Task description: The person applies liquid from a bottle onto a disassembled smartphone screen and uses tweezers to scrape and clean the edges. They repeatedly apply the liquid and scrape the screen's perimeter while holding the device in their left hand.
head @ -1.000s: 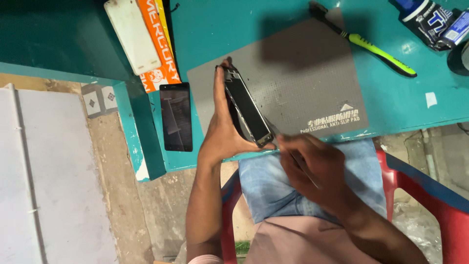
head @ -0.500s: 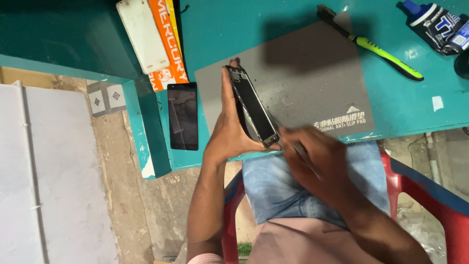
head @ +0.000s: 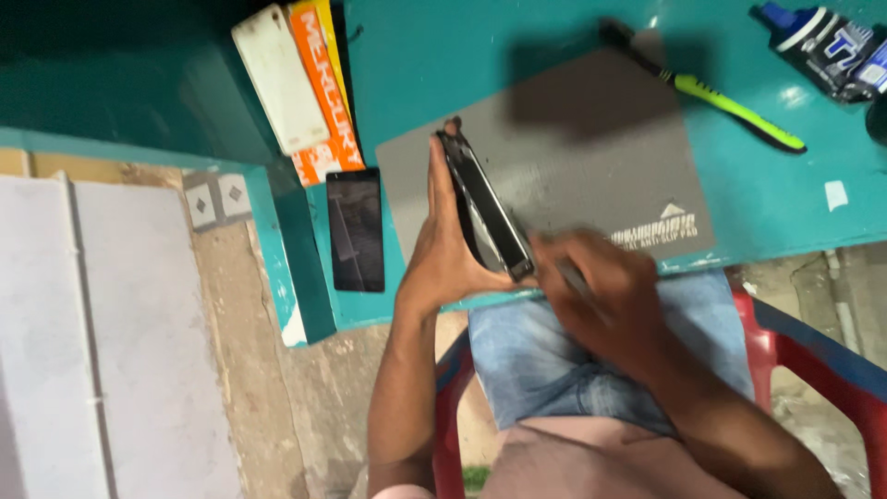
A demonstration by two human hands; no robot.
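Observation:
My left hand (head: 442,251) holds a black phone (head: 486,205) on its edge, upright above the grey anti-slip mat (head: 591,176). My right hand (head: 605,298) is blurred and sits at the phone's near end, pinching a thin metal tool (head: 575,277) whose tip points toward the phone's lower corner. Whether the tip touches the phone is not clear. The mat lies on a teal table (head: 758,194).
A second dark phone or screen (head: 357,229) lies flat left of the mat. White and orange boxes (head: 300,83) sit at the back left. A green-handled tool (head: 711,97) and a blue bottle (head: 822,46) lie at the far right. I sit on a red chair (head: 795,342).
My right hand has shifted slightly at the phone's lower end and stays blurred with motion. My left hand keeps the phone upright in the same place. The view has drifted a little.

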